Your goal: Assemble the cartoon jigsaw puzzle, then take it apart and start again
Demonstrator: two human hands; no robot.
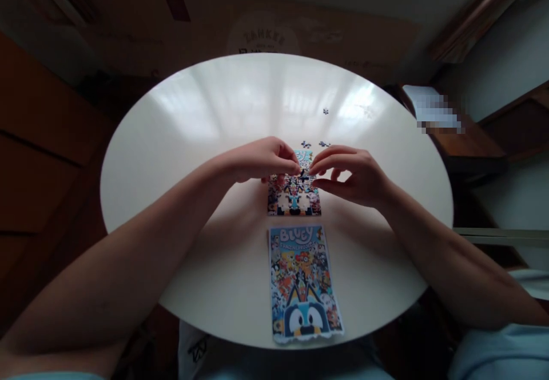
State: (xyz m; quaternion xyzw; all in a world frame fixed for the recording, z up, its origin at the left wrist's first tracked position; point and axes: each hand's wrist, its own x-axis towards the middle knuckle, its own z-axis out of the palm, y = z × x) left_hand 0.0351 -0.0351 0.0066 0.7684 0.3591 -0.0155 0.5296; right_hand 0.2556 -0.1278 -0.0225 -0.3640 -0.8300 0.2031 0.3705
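A partly assembled jigsaw puzzle (294, 205) lies on the white table in front of me, its colourful cartoon picture partly hidden under my hands. My left hand (272, 159) reaches over it from the left. Its thumb and fingertips pinch a small dark puzzle piece (304, 174) just above the puzzle. My right hand (354, 174) comes in from the right, thumb and fingers apart, with its fingertips close beside that piece. Whether they touch it I cannot tell. Nearer to me lies a printed picture sheet (302, 280) headed "Bluey", with a blue dog face at the bottom.
Beyond the puzzle lie loose pieces: one puzzle piece (305, 144) near its top edge, another loose piece (325, 144) to the right, and a farther piece (326, 111). The oval table (171, 157) has a rounded edge. A wooden side table (463, 139) stands at the right.
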